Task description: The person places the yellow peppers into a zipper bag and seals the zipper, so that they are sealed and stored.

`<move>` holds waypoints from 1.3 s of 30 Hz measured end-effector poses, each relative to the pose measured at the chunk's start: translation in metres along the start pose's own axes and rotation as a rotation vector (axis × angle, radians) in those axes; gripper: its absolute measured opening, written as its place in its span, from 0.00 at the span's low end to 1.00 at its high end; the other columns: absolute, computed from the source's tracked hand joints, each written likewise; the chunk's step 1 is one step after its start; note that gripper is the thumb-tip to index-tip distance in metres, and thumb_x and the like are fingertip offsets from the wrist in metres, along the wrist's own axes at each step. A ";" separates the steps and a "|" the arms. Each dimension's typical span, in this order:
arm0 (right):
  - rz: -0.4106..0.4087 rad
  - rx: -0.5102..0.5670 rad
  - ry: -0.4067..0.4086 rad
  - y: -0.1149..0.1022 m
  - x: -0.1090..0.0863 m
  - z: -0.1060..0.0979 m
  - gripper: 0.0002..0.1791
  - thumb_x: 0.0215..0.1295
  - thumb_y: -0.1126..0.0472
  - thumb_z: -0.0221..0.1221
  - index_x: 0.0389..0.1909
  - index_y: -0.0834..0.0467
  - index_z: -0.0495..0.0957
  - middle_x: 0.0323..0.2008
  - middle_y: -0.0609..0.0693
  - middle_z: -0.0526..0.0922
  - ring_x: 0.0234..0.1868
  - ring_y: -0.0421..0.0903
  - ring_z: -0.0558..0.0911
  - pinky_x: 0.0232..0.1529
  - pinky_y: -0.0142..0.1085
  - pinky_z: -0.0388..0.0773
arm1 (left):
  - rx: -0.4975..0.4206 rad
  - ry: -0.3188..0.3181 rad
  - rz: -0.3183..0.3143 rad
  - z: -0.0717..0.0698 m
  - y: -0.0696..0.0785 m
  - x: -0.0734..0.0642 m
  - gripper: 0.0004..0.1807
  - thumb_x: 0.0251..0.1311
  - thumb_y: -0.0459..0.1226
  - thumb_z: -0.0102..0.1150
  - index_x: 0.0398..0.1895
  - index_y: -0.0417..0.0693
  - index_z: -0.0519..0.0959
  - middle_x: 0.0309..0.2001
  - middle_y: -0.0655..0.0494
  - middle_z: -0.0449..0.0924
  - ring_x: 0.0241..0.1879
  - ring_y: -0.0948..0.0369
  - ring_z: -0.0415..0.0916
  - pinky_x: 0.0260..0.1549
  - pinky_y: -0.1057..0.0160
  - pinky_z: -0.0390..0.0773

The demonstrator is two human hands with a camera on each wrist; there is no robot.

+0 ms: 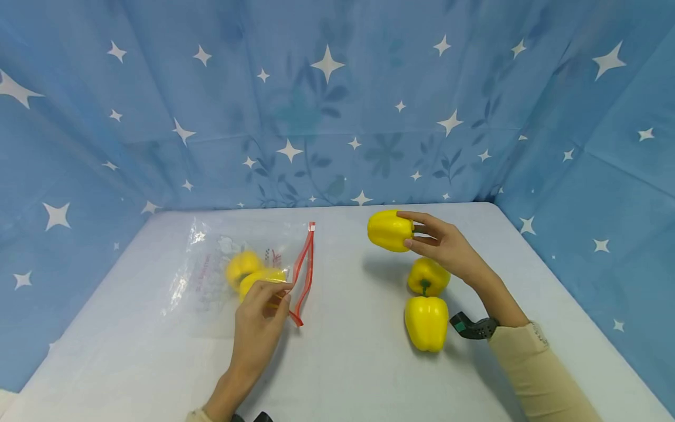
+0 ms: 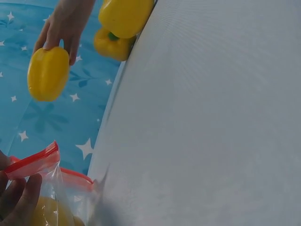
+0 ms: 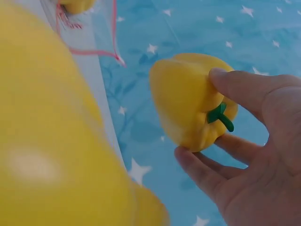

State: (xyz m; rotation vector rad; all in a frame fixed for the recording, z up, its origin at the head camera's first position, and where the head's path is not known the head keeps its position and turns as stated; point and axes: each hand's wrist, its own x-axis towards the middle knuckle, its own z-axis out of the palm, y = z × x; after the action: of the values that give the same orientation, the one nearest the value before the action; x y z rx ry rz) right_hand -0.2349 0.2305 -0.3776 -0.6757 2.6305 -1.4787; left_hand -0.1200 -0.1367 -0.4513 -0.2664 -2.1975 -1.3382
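left: clear zip bag lies on the left half of the surface, two bagged peppers inside. limp film, likely slick, apt to crumple; best hold is the red-edged mouth, where the left hand pinches it. mouth faces right, parted.

middle: bare stretch of surface from bag mouth rightward; good open room.

next: held pepper, yellow, raised over the back part of the surface, stem end gripped between thumb and fingers of the right hand. glossy, looks stiff; probably light, a bit slippery. shoulders round the stem should give purchase. back edge near.

right: far pepper and near pepper under the reaching arm; tighter room, might roll if bumped.
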 end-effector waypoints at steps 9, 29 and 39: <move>0.026 0.093 -0.074 -0.026 -0.003 0.039 0.30 0.73 0.53 0.65 0.73 0.39 0.71 0.75 0.48 0.70 0.72 0.59 0.75 0.65 0.45 0.82 | 0.002 -0.004 0.001 -0.001 0.000 -0.001 0.17 0.60 0.23 0.69 0.46 0.51 0.87 0.41 0.60 0.81 0.39 0.66 0.80 0.37 0.74 0.84; 0.041 0.209 -0.144 -0.044 -0.007 0.098 0.31 0.71 0.58 0.66 0.73 0.43 0.71 0.75 0.49 0.70 0.69 0.57 0.77 0.69 0.49 0.79 | 0.042 0.014 -0.006 0.000 0.004 -0.002 0.15 0.58 0.24 0.71 0.45 0.49 0.87 0.39 0.61 0.80 0.38 0.66 0.80 0.37 0.76 0.84; 0.069 0.228 -0.117 -0.048 -0.006 0.126 0.34 0.71 0.56 0.67 0.75 0.44 0.68 0.76 0.48 0.69 0.69 0.57 0.77 0.70 0.52 0.77 | 0.068 0.031 0.018 0.001 0.006 -0.002 0.16 0.57 0.22 0.71 0.45 0.47 0.87 0.39 0.59 0.81 0.38 0.65 0.81 0.37 0.76 0.84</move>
State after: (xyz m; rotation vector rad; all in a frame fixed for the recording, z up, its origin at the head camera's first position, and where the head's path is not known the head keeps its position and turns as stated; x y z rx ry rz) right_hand -0.1810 0.1105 -0.4076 -0.6231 2.3287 -1.6312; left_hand -0.1161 -0.1326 -0.4481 -0.2372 -2.2050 -1.2468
